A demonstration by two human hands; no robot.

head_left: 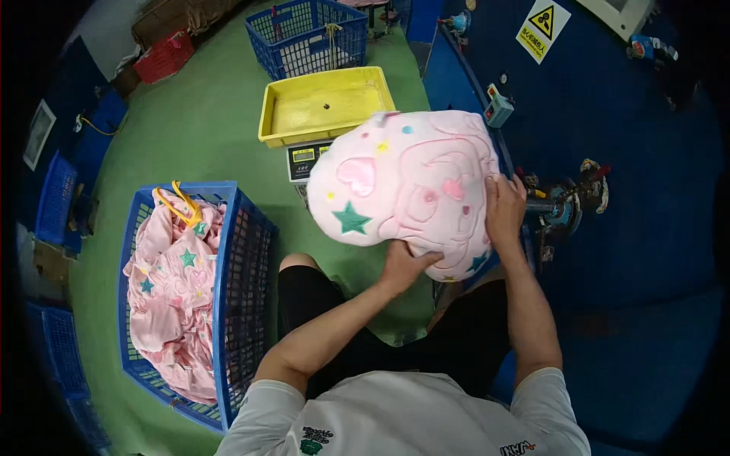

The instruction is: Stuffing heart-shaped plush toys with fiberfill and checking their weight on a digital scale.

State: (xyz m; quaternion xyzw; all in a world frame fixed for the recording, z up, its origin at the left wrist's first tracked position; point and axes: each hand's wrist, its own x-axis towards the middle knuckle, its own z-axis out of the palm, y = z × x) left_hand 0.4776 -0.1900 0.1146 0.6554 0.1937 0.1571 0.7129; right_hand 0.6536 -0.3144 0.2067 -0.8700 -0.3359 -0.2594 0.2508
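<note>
In front of me I hold a plump pink plush cushion (388, 194), embroidered with a face, hearts and green stars. My left hand (407, 267) grips its lower edge, with the thumb over the front. At the right edge, my right hand (505, 213) is closed on the cushion, and the fingers behind it are partly hidden. Just right of that hand, a metal nozzle fitting (561, 205) sticks out of the blue machine (639, 258); the cushion's edge hides whether the two touch.
A blue crate (228, 304) heaped with flat pink plush covers (179, 304) stands at my left. Ahead, a yellow tray (365, 125) sits on a digital scale (302, 157). Another blue crate (304, 57) and a red basket (165, 57) lie farther off on the green floor.
</note>
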